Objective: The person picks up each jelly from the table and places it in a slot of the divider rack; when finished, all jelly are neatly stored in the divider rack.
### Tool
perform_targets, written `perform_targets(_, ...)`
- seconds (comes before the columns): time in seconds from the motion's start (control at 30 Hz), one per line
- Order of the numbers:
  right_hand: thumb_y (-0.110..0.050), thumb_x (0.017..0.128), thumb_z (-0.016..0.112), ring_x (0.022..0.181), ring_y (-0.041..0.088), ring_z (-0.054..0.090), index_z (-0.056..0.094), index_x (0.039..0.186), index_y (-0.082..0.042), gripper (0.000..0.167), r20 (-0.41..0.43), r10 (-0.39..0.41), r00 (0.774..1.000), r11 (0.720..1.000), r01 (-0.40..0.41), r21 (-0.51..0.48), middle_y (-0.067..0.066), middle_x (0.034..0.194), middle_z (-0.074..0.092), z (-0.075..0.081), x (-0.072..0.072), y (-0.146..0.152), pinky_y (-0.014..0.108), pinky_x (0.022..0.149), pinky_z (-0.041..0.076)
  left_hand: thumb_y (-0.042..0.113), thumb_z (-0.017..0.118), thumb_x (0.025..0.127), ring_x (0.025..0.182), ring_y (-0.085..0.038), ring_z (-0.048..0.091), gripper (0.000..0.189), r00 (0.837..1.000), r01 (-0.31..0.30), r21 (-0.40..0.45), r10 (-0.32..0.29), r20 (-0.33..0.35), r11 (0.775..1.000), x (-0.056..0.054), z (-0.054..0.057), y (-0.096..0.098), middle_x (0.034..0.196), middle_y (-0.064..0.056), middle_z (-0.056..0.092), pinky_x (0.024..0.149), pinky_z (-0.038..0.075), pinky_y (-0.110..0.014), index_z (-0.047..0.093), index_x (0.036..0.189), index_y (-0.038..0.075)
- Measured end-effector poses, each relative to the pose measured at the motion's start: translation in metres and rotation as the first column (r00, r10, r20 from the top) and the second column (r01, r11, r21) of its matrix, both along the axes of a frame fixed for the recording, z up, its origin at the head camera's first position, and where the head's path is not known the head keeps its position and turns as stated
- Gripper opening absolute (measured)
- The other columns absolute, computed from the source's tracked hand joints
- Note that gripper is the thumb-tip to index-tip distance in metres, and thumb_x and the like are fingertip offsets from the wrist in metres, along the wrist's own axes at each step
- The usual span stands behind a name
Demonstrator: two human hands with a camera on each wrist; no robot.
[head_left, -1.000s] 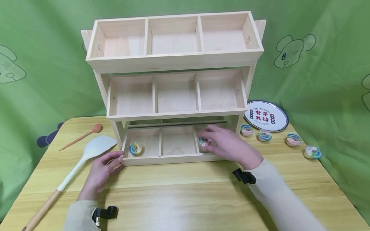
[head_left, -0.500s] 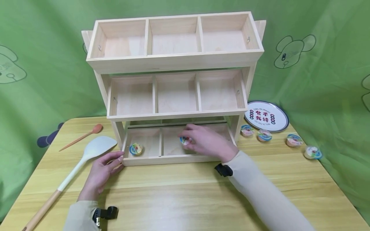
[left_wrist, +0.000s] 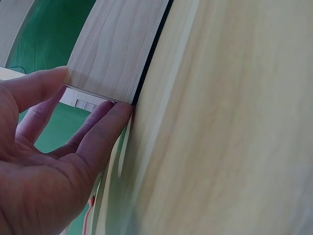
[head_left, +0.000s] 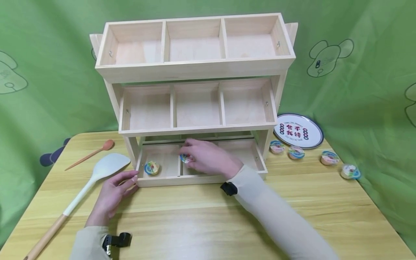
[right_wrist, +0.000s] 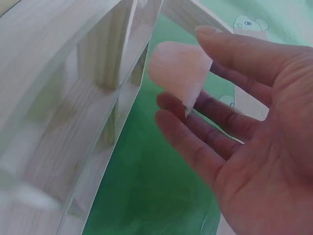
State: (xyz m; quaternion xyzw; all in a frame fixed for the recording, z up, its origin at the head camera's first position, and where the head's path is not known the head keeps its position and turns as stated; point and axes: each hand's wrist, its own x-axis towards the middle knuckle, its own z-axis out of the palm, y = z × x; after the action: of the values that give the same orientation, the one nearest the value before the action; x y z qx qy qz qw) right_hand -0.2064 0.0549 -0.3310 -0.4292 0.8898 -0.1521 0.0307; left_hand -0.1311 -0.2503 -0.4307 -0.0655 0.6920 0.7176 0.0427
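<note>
In the head view, my right hand (head_left: 211,159) pinches a small jelly cup (head_left: 185,158) with a printed, blue-edged lid. It is above the middle compartment of the wooden rack's bottom drawer (head_left: 201,180), near the left divider. The right wrist view shows the jelly cup's pale pink body (right_wrist: 177,68) between thumb and fingertips. My left hand (head_left: 112,191) holds the drawer's front left corner, thumb at the upper edge and fingertips at the lower edge (left_wrist: 100,95). Another jelly cup (head_left: 151,168), yellowish, sits in the drawer's left compartment.
The rack's upper tray (head_left: 195,68) and middle tray (head_left: 198,129) overhang the drawer. Several jelly cups (head_left: 296,152) lie at right beside a white oval plate (head_left: 294,142). At left lie a white spatula (head_left: 108,167) and an orange spoon (head_left: 107,145). Green cloth (head_left: 357,90) surrounds the table.
My right hand has carried the jelly cup leftward along the bottom drawer, from the right compartment across the middle one toward the left divider. The left hand stays at the drawer's corner.
</note>
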Motion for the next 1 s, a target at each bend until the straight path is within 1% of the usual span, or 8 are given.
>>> perform_targets(0.17,-0.015,0.091,0.070,0.094,0.012,0.057,0.063,0.130,-0.012,0.040,-0.001,0.032,0.999,0.999,-0.032,0.013,0.003,0.117,0.057,-0.001,-0.003,-0.018,0.023,0.084,0.053,0.005,0.065,0.095,0.103,-0.014,0.062,0.036,1.000,0.001,0.004,-0.001,0.002,1.000,0.000,-0.002,0.001,0.119,-0.010,0.053,0.097,0.053,-0.036,0.057,0.125,-0.012)
perform_targets(0.3,-0.012,0.092,0.067,0.092,0.012,0.055,0.064,0.127,-0.015,0.036,-0.014,0.042,0.999,0.999,-0.042,0.030,0.002,0.114,0.056,-0.004,-0.007,-0.031,0.022,0.082,0.052,0.005,0.064,0.095,0.104,-0.014,0.062,0.036,1.000,0.007,0.007,-0.008,0.004,1.000,-0.001,-0.003,0.002,0.121,-0.012,0.052,0.097,0.053,-0.036,0.056,0.126,-0.013)
perform_targets(0.37,-0.012,0.092,0.067,0.093,0.013,0.055,0.063,0.127,-0.016,0.036,-0.022,0.043,0.999,0.998,-0.042,0.043,0.002,0.114,0.056,-0.006,-0.009,-0.037,0.023,0.083,0.052,0.005,0.064,0.095,0.104,-0.014,0.062,0.036,1.000,0.008,0.006,-0.008,0.001,1.000,-0.002,-0.003,0.001,0.121,-0.013,0.052,0.097,0.053,-0.035,0.056,0.126,-0.013)
perform_targets(0.53,-0.013,0.092,0.068,0.101,0.016,0.059,0.062,0.132,-0.014,0.041,-0.015,0.048,0.999,0.995,-0.047,0.090,0.006,0.123,0.057,-0.011,-0.015,-0.055,0.026,0.091,0.053,0.005,0.065,0.095,0.103,-0.014,0.062,0.034,1.000,0.002,0.000,-0.002,-0.007,1.000,-0.001,-0.002,-0.001,0.121,-0.013,0.053,0.096,0.054,-0.035,0.058,0.124,-0.011)
perform_targets(0.63,-0.012,0.092,0.067,0.106,0.018,0.059,0.062,0.132,-0.014,0.041,0.003,0.055,0.998,0.993,-0.055,0.106,0.008,0.127,0.057,-0.017,-0.019,-0.062,0.026,0.095,0.052,0.005,0.065,0.095,0.103,-0.014,0.062,0.035,1.000,0.005,0.004,-0.005,-0.003,1.000,-0.001,-0.002,-0.002,0.121,-0.013,0.053,0.096,0.053,-0.035,0.058,0.125,-0.012)
perform_targets(0.73,-0.010,0.092,0.067,0.110,0.020,0.058,0.062,0.132,-0.013,0.040,0.024,0.057,0.998,0.993,-0.059,0.100,0.008,0.130,0.056,-0.025,-0.023,-0.066,0.025,0.100,0.049,0.005,0.064,0.095,0.104,-0.014,0.062,0.036,1.000,0.009,0.005,-0.009,-0.002,1.000,-0.002,-0.001,-0.001,0.123,-0.014,0.052,0.097,0.053,-0.035,0.056,0.126,-0.012)
perform_targets(0.87,-0.006,0.091,0.065,0.114,0.020,0.057,0.061,0.133,-0.011,0.042,0.081,0.038,0.996,0.995,-0.045,0.091,0.008,0.131,0.055,-0.032,-0.027,-0.070,0.025,0.102,0.047,0.005,0.064,0.096,0.105,-0.014,0.062,0.037,1.000,0.010,0.001,-0.010,0.002,1.000,-0.002,-0.001,0.000,0.125,-0.016,0.049,0.098,0.052,-0.035,0.055,0.127,-0.013)
perform_targets(1.0,-0.004,0.092,0.064,0.117,0.019,0.055,0.059,0.135,-0.011,0.044,0.130,0.014,0.991,0.995,-0.027,0.099,0.006,0.132,0.055,-0.039,-0.032,-0.075,0.025,0.104,0.046,0.005,0.063,0.096,0.105,-0.015,0.062,0.038,1.000,0.005,0.000,-0.005,0.010,1.000,-0.002,0.000,-0.001,0.125,-0.016,0.050,0.097,0.053,-0.035,0.054,0.127,-0.014)
